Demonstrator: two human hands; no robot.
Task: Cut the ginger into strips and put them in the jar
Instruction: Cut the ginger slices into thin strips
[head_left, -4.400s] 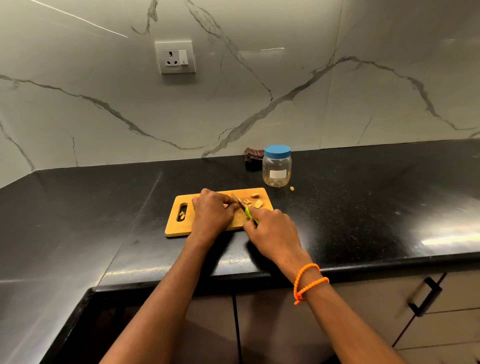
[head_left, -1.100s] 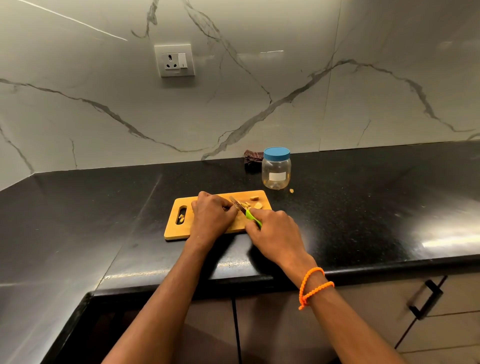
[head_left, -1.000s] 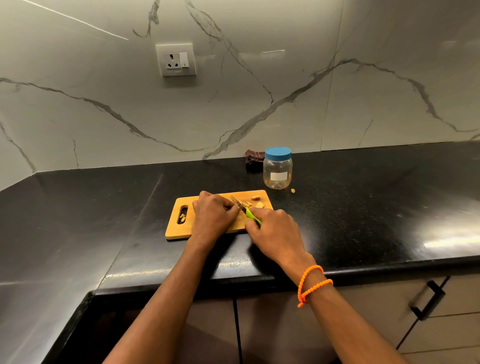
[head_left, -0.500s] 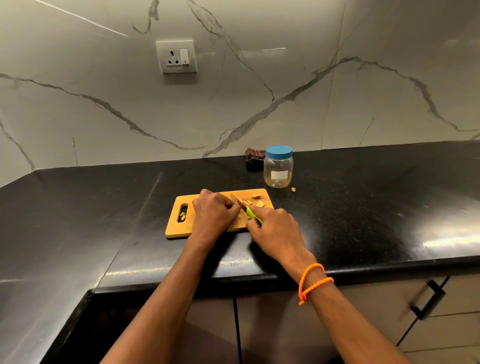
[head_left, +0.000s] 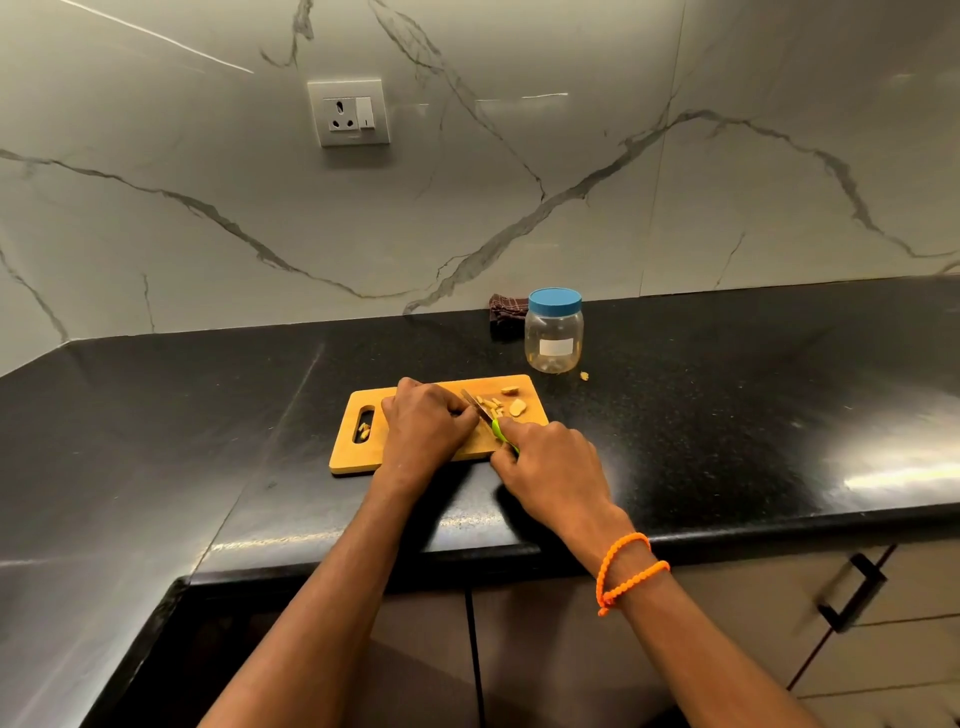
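Cutting step in hand: left hand (head_left: 423, 426), fingers curled, pins ginger hidden beneath it on the cutting board (head_left: 363, 457); right hand (head_left: 548, 462) grips the green-handled knife (head_left: 485, 415), blade at the left fingertips. Cut ginger strips (head_left: 491, 401) lie beyond the blade. Likely next: more slices, then opening the lidded jar (head_left: 554, 332) behind the board.

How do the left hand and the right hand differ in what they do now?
The left hand lies curled on the board, seemingly pinning the ginger it hides; the right hand grips the green-handled knife. The left hand is wholly over the board; the right hand is mostly over the counter. Only the right wrist wears an orange bracelet. Both meet at the blade.
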